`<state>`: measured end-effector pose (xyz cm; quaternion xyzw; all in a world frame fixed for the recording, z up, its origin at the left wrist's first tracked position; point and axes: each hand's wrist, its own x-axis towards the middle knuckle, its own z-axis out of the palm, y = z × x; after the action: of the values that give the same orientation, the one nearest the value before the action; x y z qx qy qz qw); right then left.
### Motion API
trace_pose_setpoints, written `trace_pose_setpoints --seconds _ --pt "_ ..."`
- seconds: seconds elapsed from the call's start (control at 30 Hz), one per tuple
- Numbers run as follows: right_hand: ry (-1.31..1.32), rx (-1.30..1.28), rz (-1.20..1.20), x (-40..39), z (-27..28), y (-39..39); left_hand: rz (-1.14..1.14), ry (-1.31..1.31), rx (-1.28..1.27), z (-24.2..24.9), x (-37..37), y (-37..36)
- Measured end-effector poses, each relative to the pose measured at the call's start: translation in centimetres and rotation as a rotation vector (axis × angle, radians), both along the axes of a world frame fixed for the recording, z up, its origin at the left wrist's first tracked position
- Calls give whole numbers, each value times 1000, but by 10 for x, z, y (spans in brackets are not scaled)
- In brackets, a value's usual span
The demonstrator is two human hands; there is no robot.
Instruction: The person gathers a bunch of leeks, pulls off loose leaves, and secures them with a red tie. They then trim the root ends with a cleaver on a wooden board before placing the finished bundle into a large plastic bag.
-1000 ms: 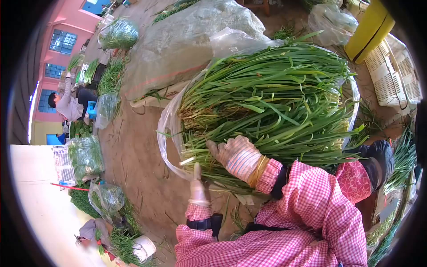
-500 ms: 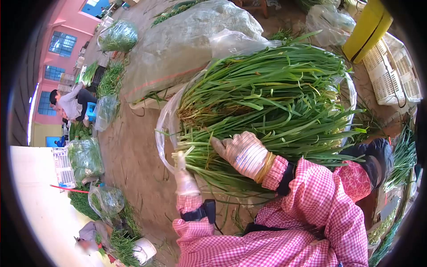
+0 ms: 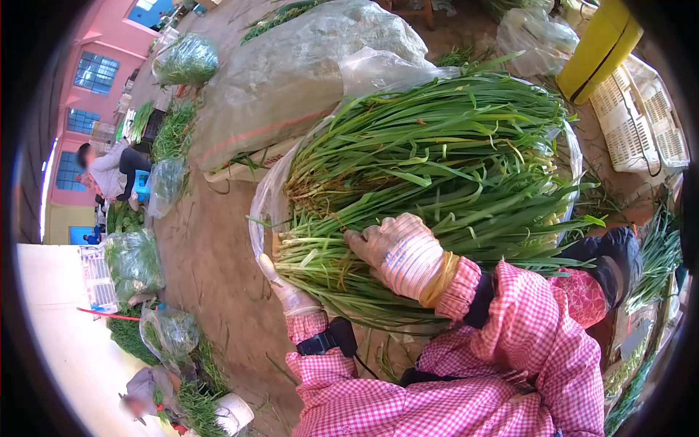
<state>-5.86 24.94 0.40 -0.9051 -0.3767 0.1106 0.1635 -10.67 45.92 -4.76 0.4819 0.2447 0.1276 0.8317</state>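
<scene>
Leafy pile: the broad heap of long, flat green stalks with pale cut ends lies in front of you on a sheet of clear, crumpled plastic, some pale ends toward your left and others at the far right.
Your right hand: in a stained whitish knit glove, it rests on the near part of the heap, fingers curled; whether they pinch any stalks, you cannot tell from here.
Your left hand: gloved in pale, thin material, it is at the stalk ends by the near left corner, one finger pointing away from you (the others are largely hidden, so its grip cannot be told).
In the way: the plastic's loose edge curls up right beside that pointing finger, and your pink-and-white checked right sleeve covers part of the heap's near side.
Beyond the heap: a large, grey-white woven sack.
Far right: a thick yellow post in front of white slatted plastic crates.
Across the brown dirt floor: bulging clear bags of greens, a person on a low blue stool, and a white bucket.
</scene>
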Motion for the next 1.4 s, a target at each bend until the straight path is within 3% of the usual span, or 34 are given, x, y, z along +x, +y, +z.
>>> trace_pose_setpoints --seconds 0.1,0.17,0.23,0.33,0.4,0.53,0.6,0.63,0.7,0.83,0.97,1.0,1.1,1.2,1.3,1.37,1.4 --pt "295 -170 54 20 64 6 -49 -54 -62 2 0 4" --pt "-235 40 60 22 62 21 -40 -82 -102 24 1 -17" --pt "-274 164 74 29 43 46 -56 -115 -162 28 0 -20" --pt "110 52 73 39 34 53 -109 -103 -91 27 -5 -16" --pt "348 37 83 30 36 45 -7 -123 -44 35 -5 -34" --pt "286 -9 71 31 34 52 39 -209 -162 35 -2 -41" --pt "431 20 2 40 38 46 31 -216 -262 34 -1 -35" --pt "504 35 -34 44 40 42 75 -186 -173 28 -2 -35" --pt "442 171 -98 45 36 37 159 -130 6 23 1 -40" --pt "359 306 -157 45 39 28 -11 -240 -148 17 -5 -47" --pt "371 459 -176 38 35 25 -119 -240 303 -2 -12 -26" --pt "346 401 -129 35 42 23 -147 -154 319 24 -9 -40" --pt "263 374 -79 31 38 25 -217 -357 -119 -1 -19 -27" --pt "244 482 -113 35 30 24 -170 -103 57 -4 -17 -18" --pt "243 312 -12 33 39 26 -138 -305 -258 -18 -22 -14" --pt "11 382 19 25 18 39 -98 -255 -50 -7 -9 -12" --pt "-58 618 -43 20 7 44 -101 -229 60 -6 -2 -15"
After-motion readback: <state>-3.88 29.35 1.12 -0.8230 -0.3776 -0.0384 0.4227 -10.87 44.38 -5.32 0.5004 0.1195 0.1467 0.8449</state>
